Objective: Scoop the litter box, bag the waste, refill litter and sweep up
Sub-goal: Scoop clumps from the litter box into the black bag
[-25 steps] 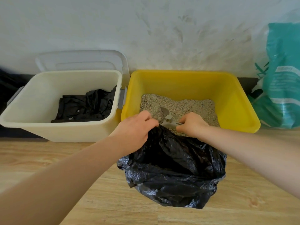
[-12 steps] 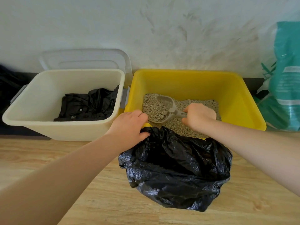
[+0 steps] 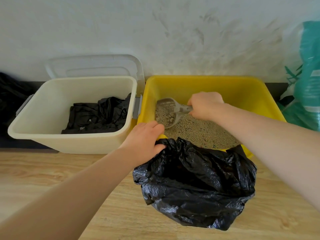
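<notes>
We see the yellow litter box at centre right of the frame, against the wall, with granular litter across its floor. Our right hand is curled round the handle of the grey slotted scoop, whose bowl sits at the box's left side carrying a few clumps. Our left hand grips the rim of the black waste bag, holding its mouth against the box's near edge, lower centre. We judge the scoop stiff and light, best held well back on the handle and kept level so the clumps, probably crumbly, do not roll off. The bag looks thin, limp and slippery; its rim needs a firm pinch or the mouth will likely collapse.
</notes>
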